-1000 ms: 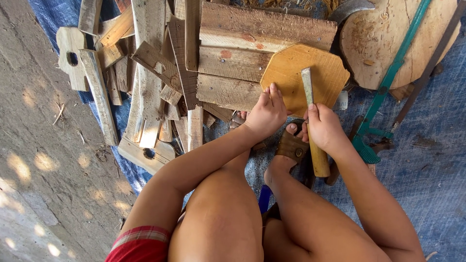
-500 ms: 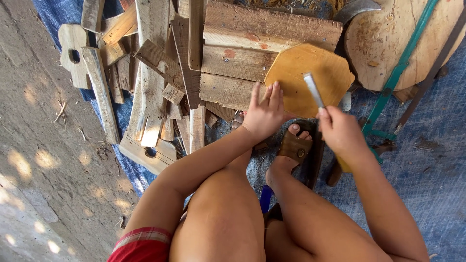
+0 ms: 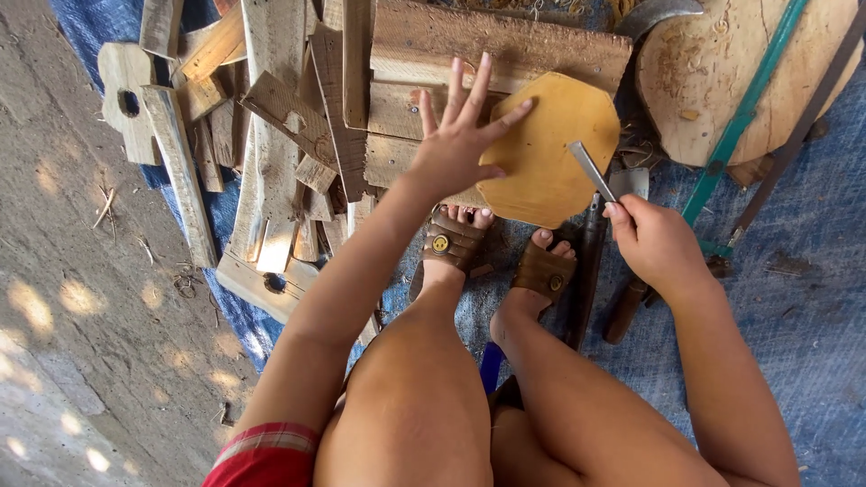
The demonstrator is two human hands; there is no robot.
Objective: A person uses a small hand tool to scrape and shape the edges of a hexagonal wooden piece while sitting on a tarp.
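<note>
Resting upper centre of frame: yellow octagonal wooden piece point(image 3: 550, 149), lying flat on a stack of weathered planks point(image 3: 505, 45). Left hand point(image 3: 460, 135) spread wide, 5 fingers splayed, palm over the piece's left edge, fingertips touching its surface and the plank behind; not gripping anything. Right hand point(image 3: 658, 243) at centre right, closed around a chisel point(image 3: 591, 171); metal blade points up-left, tip over the piece's right edge. Cannot tell if the tip touches the wood. 2 feet in brown sandals point(image 3: 451, 243) just below the piece, on a blue tarp point(image 3: 794, 298). Dark-handled tools lie between the right foot and the right hand. Upper right: round wooden block point(image 3: 695, 81) with a green-framed saw point(image 3: 740, 117) across it. Left of the planks: loose pile of scrap wood offcuts point(image 3: 262, 135), some with holes. Bare concrete floor point(image 3: 72, 298) along the left side.
</note>
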